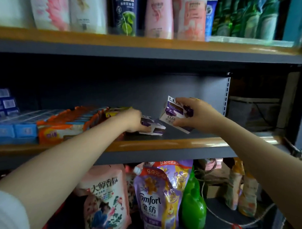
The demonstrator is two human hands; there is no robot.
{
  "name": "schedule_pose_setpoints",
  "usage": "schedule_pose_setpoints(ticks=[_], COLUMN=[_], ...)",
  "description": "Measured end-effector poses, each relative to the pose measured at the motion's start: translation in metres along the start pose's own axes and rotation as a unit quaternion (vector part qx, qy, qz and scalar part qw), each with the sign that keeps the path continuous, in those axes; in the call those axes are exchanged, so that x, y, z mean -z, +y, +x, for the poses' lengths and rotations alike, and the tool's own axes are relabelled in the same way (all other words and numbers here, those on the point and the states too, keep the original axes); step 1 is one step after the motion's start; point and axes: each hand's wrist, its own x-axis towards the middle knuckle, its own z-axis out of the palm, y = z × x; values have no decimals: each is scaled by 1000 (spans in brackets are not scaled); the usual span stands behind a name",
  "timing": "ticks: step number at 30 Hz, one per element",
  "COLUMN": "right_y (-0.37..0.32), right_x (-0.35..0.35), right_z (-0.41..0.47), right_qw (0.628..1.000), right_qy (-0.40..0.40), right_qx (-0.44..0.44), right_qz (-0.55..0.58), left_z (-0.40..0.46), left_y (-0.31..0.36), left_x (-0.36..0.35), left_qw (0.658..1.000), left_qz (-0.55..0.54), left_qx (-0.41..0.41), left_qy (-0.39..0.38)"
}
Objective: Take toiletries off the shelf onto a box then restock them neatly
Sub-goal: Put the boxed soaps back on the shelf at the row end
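Head view: middle shelf (163,145) with orange front lip, seen across the centre of the frame; both arms reached in.
Right hand: right hand (196,114) seen right of centre, fingers and thumb curled round a purple-and-white Lux soap box (175,115); box held tilted, lifted off the shelf floor.
Left hand: left hand (134,120) seen at centre, laid over a second Lux soap box (153,126); fingers bent onto it, box lying flat on the shelf, just left of and below the held one. Full grip cannot be told; fingertips hidden.
Left of centre: row of orange soap packs (67,125) lined on the same shelf, touching the left hand's wrist side.
Far left: blue boxes (14,126) set beside the orange row.
Top of frame: upper shelf with standing shampoo bottles (124,14), blurred.
Bottom of frame: refill pouches (154,200) and a green spray bottle (192,206) on the lower shelf.
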Motion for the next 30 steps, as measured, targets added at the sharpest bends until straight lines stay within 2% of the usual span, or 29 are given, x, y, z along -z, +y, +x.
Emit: schedule_pose_setpoints(ticks=[3, 6, 8, 11, 14, 16, 18, 20, 22, 25, 27, 30], right_y=[-2, -5, -7, -12, -21, -29, -32, -29, -26, -25, -26, -31], right_x=[-10, -17, -20, -28, -44, -55, -66, -73, -76, -74, -75, -84], right_z=[10, 16, 22, 35, 44, 45, 47, 48, 49, 50, 53, 62], right_qw=[999, 997, 995, 987, 976, 965, 959, 962, 966, 970, 968, 960], right_qy=[-35, -65, -88, -137, -185, -213, -223, -212, -210, -223, -236, -267], right_qx=[9, 12, 19, 32, 49, 46, 45, 54, 58, 26, 6, -10], right_qz=[17, 34, 46, 73, 104, 143, 171, 165, 138, 94, 86, 80], left_z=[7, 8, -2, -29, -54, -66, -73, -78, -77, -77, -68, -64], left_y=[-5, -7, -9, -26, -58, -72, -80, -75, -71, -66, -76, -83], left_x=[-6, -4, 3, 15, 15, 8, 4, -1, -16, -31, -42, -48], left_qw=[998, 996, 996, 984, 952, 928, 928, 953, 960, 955, 932, 921], left_qz=[46, 73, 73, 60, 175, 215, 160, 123, 106, 77, 86, 64], left_qx=[0, -25, -59, -135, -187, -233, -254, -203, -175, -198, -228, -253], left_qy=[-43, -38, 0, 96, 167, 194, 221, 188, 189, 209, 267, 289])
